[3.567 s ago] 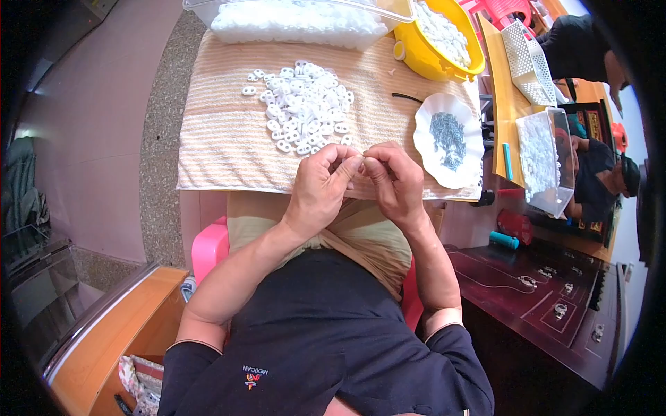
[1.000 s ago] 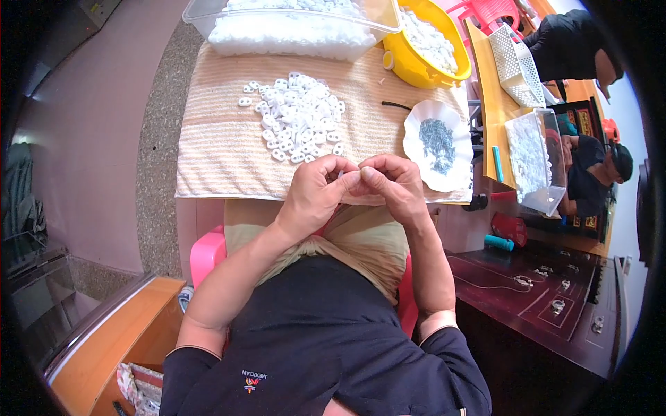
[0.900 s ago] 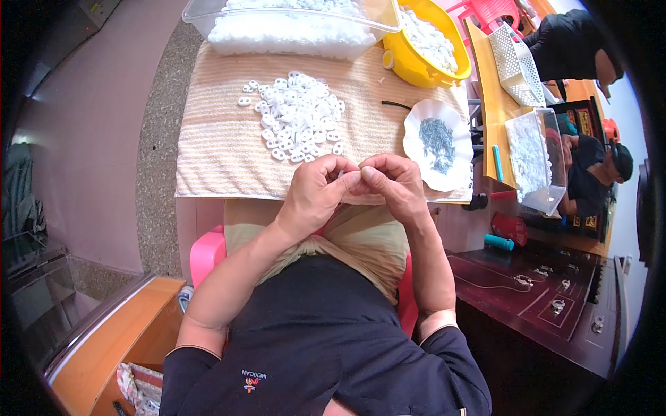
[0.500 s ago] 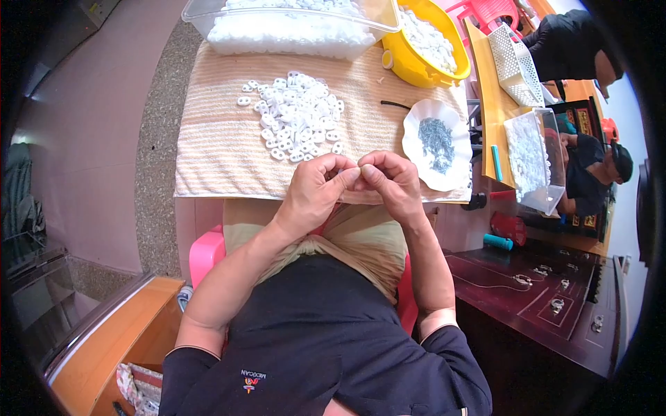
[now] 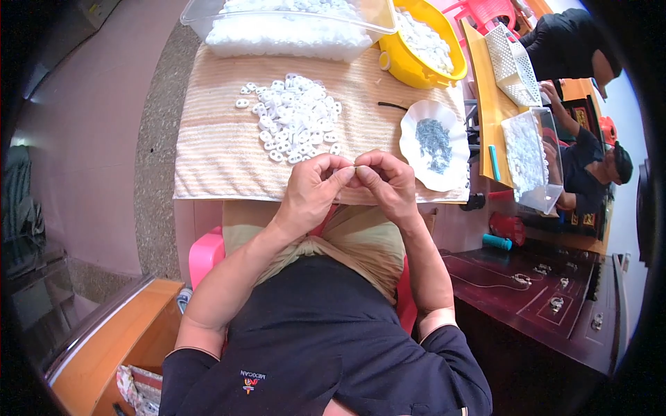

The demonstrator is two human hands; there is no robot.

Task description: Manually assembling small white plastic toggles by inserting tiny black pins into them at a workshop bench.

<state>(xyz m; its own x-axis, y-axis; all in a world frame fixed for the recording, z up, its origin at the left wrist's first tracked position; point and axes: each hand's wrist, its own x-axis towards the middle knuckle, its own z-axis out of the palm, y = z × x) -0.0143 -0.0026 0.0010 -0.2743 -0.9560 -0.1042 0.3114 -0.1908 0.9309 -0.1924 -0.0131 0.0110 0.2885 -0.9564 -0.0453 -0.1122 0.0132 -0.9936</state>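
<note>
At the near edge of a striped towel (image 5: 215, 152), my left hand (image 5: 313, 187) and my right hand (image 5: 390, 186) meet fingertip to fingertip. Both are closed in a pinch, thumbs against forefingers. Whatever sits between the fingertips is too small and too covered to name. Just beyond my left hand lies a loose pile of small white oval plastic pieces (image 5: 297, 114), each with two holes. Beyond my right hand is a white wavy-rimmed dish (image 5: 411, 142) with small dark metallic bits (image 5: 434, 142) in it. A short black stick (image 5: 393, 105) lies beside the dish.
A clear plastic bin (image 5: 291, 43) of white pieces stands at the far edge, next to a yellow tub (image 5: 390, 59) holding more. To the right are a wooden bench with a white perforated basket (image 5: 512, 66), another clear bin (image 5: 533, 163), and two other people. A dark red door panel (image 5: 527, 291) lies nearer.
My hands stay together, with the right fingertips shifted slightly. At the right, a co-worker's arm has risen toward the perforated basket. The whole view has moved a little.
</note>
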